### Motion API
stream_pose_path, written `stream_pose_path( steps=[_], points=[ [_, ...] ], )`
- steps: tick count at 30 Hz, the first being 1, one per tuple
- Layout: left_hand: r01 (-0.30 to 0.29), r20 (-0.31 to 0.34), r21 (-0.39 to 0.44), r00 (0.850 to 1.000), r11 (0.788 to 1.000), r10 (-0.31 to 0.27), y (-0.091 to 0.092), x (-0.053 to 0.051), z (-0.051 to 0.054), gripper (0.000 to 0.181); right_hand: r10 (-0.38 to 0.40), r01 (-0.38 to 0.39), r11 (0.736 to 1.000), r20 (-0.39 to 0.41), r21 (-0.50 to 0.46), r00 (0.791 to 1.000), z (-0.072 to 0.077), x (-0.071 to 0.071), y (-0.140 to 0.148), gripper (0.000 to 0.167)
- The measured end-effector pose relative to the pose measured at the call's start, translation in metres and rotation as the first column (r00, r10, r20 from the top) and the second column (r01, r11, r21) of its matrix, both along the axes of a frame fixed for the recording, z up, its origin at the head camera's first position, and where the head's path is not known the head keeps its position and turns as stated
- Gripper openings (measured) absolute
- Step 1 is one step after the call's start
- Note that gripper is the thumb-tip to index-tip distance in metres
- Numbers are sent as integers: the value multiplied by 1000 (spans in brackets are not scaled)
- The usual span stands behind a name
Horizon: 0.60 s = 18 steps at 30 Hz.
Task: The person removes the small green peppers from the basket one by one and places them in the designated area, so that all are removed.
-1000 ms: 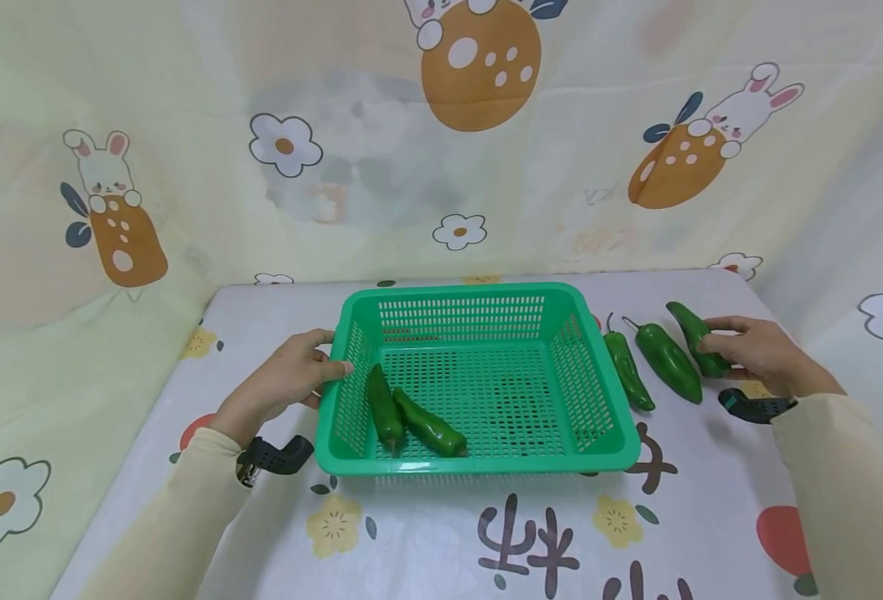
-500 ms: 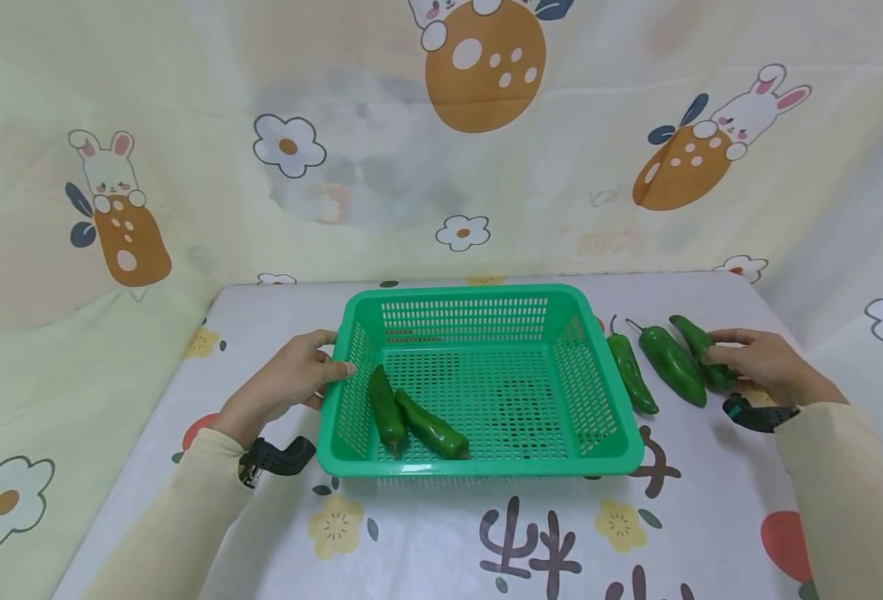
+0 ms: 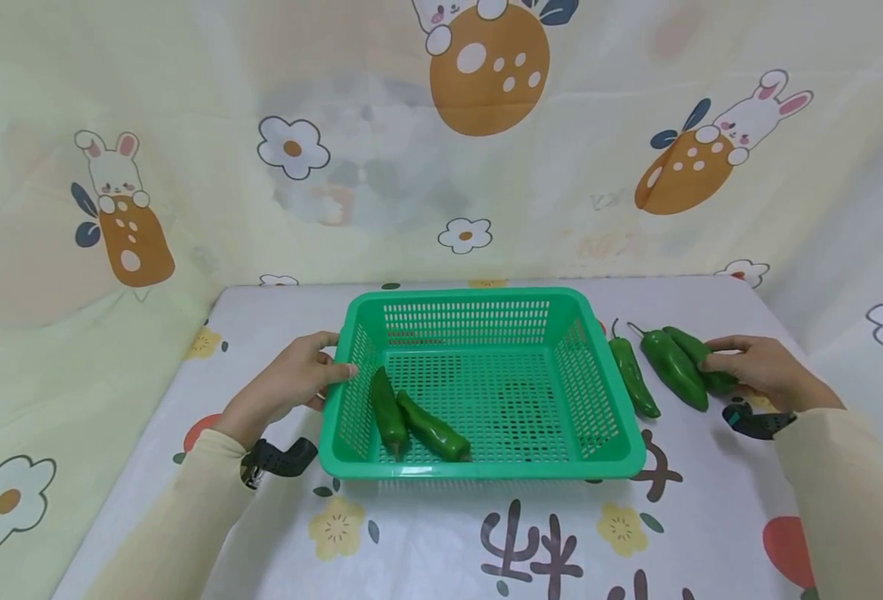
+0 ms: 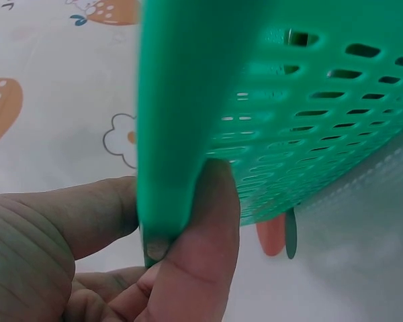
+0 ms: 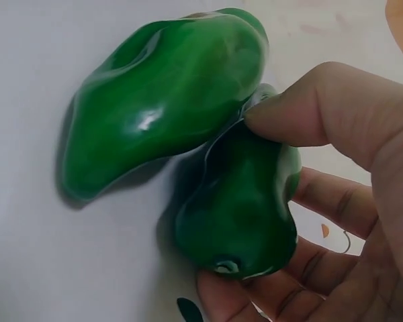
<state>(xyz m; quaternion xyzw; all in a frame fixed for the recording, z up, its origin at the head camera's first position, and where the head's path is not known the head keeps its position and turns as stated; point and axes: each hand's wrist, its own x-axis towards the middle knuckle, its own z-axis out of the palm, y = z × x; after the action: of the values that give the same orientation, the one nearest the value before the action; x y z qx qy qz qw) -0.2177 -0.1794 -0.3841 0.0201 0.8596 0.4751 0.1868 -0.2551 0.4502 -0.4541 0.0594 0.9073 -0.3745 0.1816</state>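
Note:
The left hand (image 3: 289, 382) grips the left rim of a green plastic basket (image 3: 486, 468), thumb over the edge and fingers outside. In the left wrist view the thumb and fingers pinch the rim (image 4: 171, 121). Inside the basket, at its left, lie two green peppers (image 3: 387, 411) (image 3: 432, 428). Right of the basket, the right hand (image 3: 767, 372) holds a green pepper (image 5: 238, 201), thumb on top and fingers round its far side. That pepper lies against a larger pepper (image 5: 168, 100) on the table. A slimmer pepper (image 3: 633, 377) lies nearer the basket.
A white patterned cloth (image 3: 411, 550) covers the table. Behind it hangs a pale curtain (image 3: 381, 183) with rabbit and flower prints, which also closes off both sides.
The right hand has brought its pepper a little nearer to the front, down against the larger pepper. The left hand keeps its grip on the basket rim.

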Motion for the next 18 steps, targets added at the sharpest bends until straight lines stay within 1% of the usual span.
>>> stream_pose_path(
  steps=[5,9,18],
  points=[
    [2,1,0,1000,1000,-2,0,-1,0,59,-15,15,1000,-2,28,1000,-5,0,1,73],
    [10,-3,7,1000,1000,-10,0,-2,-2,59,-23,23,998,-5,51,1000,-8,2,1,73],
    [0,-6,10,1000,1000,0,-3,-4,-5,61,-16,17,996,-6,89,1000,-3,3,-5,72]
  ],
)
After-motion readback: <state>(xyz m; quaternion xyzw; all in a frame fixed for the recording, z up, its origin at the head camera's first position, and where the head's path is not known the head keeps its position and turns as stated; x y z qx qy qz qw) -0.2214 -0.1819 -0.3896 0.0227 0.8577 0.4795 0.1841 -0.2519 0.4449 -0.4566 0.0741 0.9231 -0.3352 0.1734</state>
